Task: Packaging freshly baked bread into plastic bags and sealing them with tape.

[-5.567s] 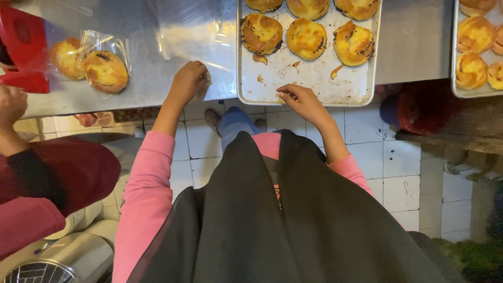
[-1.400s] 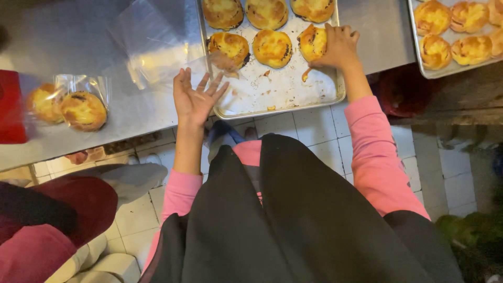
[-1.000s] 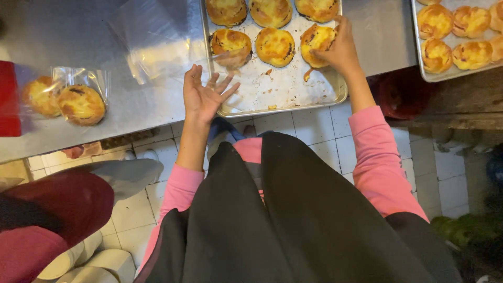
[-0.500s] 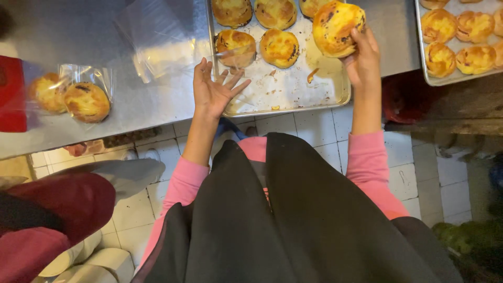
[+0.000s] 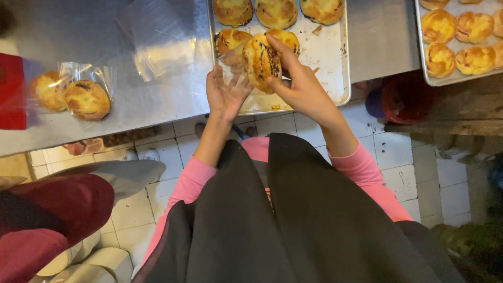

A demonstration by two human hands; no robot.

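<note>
Near the upper middle of the frame, the right hand [image 5: 301, 86] has its fingers clamped on a round golden bun with dark streaks on its crust [image 5: 260, 58], holding it tilted on edge just above the near rim of a shallow metal baking tray [image 5: 335, 68]. The left hand [image 5: 225, 94] is raised beside it, palm up and fingers spread apart, and it seems to have a thin clear plastic bag [image 5: 234, 56] at its fingertips, against the left side of the bun (the film is so faint that I cannot tell exactly how it is gripped). The tray sits on a grey steel counter [image 5: 105, 31] and bears five more golden buns [image 5: 276, 11] in its upper part, along with scattered crumbs. Left of the tray, in the upper middle-left of the frame, lies a loose pile of clear plastic bags [image 5: 165, 39]. Farther left, near the left edge, two bagged buns [image 5: 78, 97] rest on the counter, just beside a red object [image 5: 11, 97] cut off by the frame. At the upper right corner, a second metal tray [image 5: 427, 78] holds more golden buns. Below are pink sleeves, a dark apron and a white tiled floor [image 5: 398, 162].
</note>
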